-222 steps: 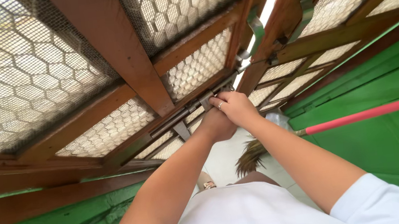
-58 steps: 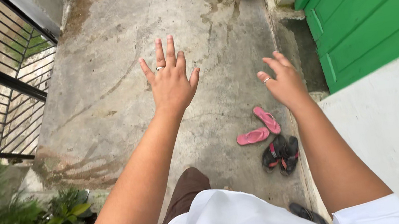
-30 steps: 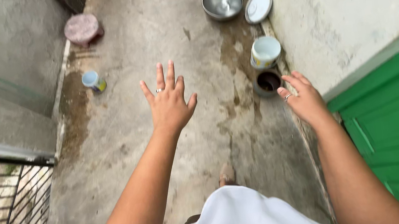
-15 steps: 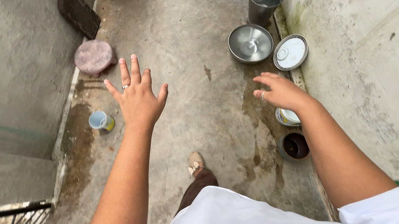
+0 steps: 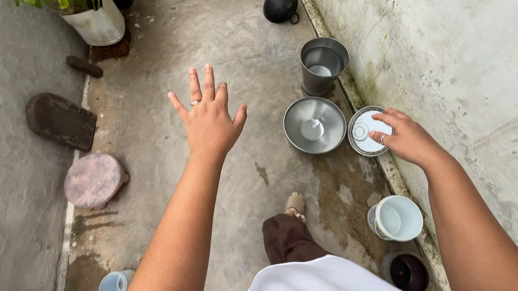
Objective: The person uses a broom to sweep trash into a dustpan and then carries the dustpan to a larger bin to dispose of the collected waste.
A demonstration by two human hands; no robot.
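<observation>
Both hands are out in front with nothing in them. Left hand (image 5: 209, 122) is spread wide, fingers fanned, over bare concrete floor (image 5: 159, 145) near the middle. Right hand (image 5: 407, 139) is loosely open, its fingertips at or just above the white lid (image 5: 362, 133), which lies flat at the floor's right edge against the wall (image 5: 463, 72); whether they touch it I cannot tell.

Just left of the lid, almost touching it, sits a steel bowl (image 5: 314, 125); beyond that a steel pot (image 5: 322, 65) with water in it. Nearer the person along the same edge stand a white cup (image 5: 396, 218) and a dark pot (image 5: 408, 272). By the left edge are a round stone (image 5: 94, 180), a flat stone (image 5: 61, 121) and a small blue cup (image 5: 114, 286).

The lid lies flat and close to the wall, so fingers may slip off its rim, or it could scrape into the bowl and clatter. The damp stains around look slippery underfoot for the sandalled foot (image 5: 294, 203).
</observation>
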